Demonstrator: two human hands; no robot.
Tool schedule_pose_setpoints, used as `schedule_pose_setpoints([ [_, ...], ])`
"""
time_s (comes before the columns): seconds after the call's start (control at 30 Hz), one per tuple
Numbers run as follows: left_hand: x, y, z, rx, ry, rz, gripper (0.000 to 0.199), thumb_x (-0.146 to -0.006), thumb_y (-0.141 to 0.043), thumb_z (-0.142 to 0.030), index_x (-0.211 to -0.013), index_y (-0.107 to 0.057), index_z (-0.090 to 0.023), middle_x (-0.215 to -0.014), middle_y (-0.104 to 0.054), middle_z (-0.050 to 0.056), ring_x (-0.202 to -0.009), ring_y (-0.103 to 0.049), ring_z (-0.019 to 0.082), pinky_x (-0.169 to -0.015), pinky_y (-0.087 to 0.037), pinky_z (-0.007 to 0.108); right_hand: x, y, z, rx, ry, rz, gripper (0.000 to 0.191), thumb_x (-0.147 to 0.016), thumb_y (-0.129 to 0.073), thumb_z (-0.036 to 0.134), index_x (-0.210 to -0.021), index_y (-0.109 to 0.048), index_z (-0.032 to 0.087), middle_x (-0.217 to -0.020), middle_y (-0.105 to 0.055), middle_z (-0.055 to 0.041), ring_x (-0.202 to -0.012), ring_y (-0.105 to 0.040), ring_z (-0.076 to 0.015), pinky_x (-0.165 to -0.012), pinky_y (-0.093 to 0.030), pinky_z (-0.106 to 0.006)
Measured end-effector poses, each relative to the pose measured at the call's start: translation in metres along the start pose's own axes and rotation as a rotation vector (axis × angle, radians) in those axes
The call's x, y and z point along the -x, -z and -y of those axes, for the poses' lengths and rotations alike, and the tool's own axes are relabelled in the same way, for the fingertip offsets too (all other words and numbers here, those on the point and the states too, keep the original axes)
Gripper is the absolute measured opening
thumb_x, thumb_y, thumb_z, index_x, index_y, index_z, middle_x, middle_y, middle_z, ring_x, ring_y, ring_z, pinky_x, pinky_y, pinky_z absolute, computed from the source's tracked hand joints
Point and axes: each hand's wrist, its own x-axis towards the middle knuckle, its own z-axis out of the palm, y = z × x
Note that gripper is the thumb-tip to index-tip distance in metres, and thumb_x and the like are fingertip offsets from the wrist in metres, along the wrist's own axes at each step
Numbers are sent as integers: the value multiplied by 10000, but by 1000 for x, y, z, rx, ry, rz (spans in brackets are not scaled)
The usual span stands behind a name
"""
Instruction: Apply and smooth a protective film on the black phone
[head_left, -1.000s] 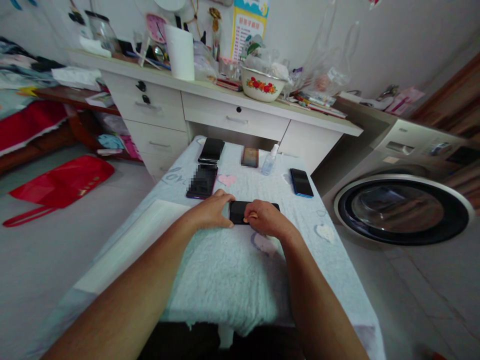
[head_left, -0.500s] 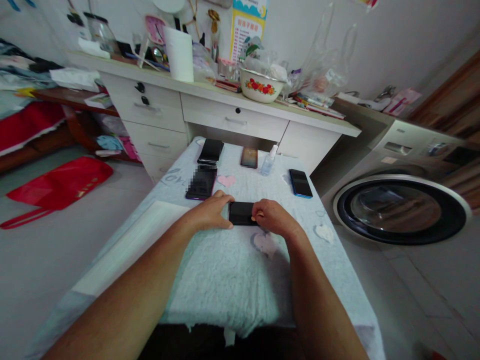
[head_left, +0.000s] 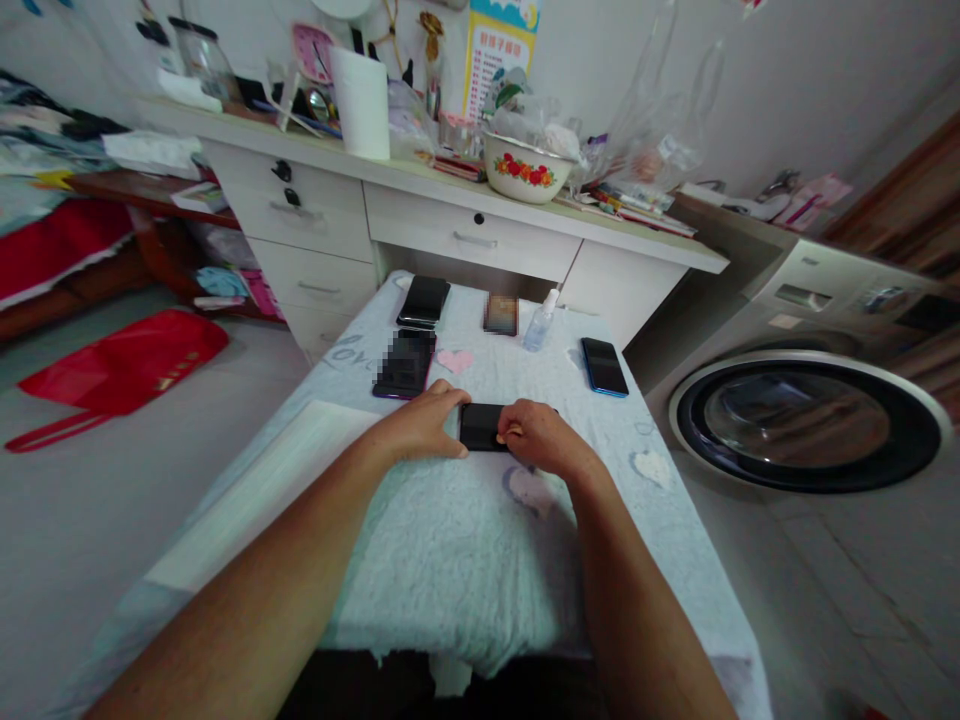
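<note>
Right hand (head_left: 541, 437) shifted slightly left along the phone (head_left: 478, 428)

The phone lies flat at the centre of the frame, on the cloth-covered tabletop (head_left: 457, 560). The left hand (head_left: 424, 420) grips its left end between thumb and fingers; the right hand is curled closed over the screen, and whether it pinches something I cannot tell. Rubbing the screen seems the step in hand; a further stroke would call for a steady left grip. Beyond, towards upper centre, stands a bottle (head_left: 538, 325).
</note>
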Motion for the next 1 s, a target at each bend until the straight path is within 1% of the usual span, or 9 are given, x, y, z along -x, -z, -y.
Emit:
schedule_pose_setpoints([
  [0.27,-1,-2,5,12,-23,-4,690,-577,-713,-363,-1218,-517,-200,-1126,-475,63,-1024,-556,234,-886,-465,320,1,0,-3,-21,7,15,122,-776,-575,134,-790,-686,182,-838,-659,-36,-749,-568,-131,-681,-373,-219],
  [0.47,0,-1,2,17,-7,-9,682,-582,-712,-358,-1221,-512,-225,-1135,-472,55,-1014,-556,227,-881,-465,321,3,4,-5,-21,-17,24,126,-765,-576,109,-770,-682,177,-834,-664,-34,-749,-572,-126,-676,-378,-211],
  [0.63,0,0,1,-10,-12,9,689,-590,-710,-352,-1223,-506,-174,-1145,-461,81,-1009,-552,229,-869,-469,312,2,1,-8,-66,-12,13,104,-758,-586,116,-757,-675,171,-817,-662,-31,-726,-565,-119,-660,-374,-208],
  [0.77,0,1,0,-11,-10,4,673,-589,-708,-347,-1217,-507,-214,-1142,-471,63,-1006,-555,221,-871,-468,309,2,1,-9,-68,-18,9,100,-761,-587,121,-756,-672,173,-801,-658,-23,-710,-561,-116,-641,-368,-204],
  [1.0,0,0,1,3,-6,7,682,-578,-716,-344,-1217,-511,-222,-1152,-478,62,-1029,-557,234,-897,-465,328,4,9,-10,-17,-60,16,103,-766,-589,115,-752,-674,171,-812,-661,-33,-736,-569,-128,-675,-378,-208],
])
